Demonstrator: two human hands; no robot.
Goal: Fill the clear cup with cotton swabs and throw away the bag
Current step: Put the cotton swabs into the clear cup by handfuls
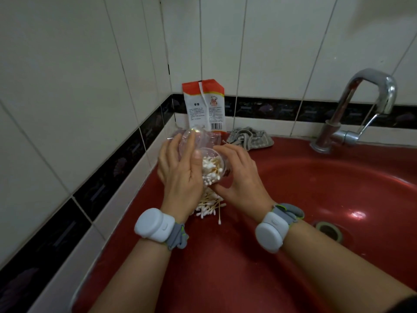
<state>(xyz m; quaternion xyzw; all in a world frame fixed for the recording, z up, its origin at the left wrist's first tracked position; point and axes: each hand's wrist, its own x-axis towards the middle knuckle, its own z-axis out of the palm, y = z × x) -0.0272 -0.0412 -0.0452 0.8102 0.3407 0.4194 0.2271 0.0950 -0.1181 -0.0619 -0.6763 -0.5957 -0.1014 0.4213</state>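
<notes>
Cradling the swab-filled clear cup (211, 168), left hand (180, 175) and right hand (239, 177), fingers curled round it.

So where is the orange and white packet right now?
The orange and white packet stands upright in the tiled corner, behind both hands, left of the grey cloth.

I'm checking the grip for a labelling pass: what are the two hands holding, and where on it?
Both hold the clear cup of cotton swabs, tilted: left hand against its left side, right hand curled round its right side.
</notes>
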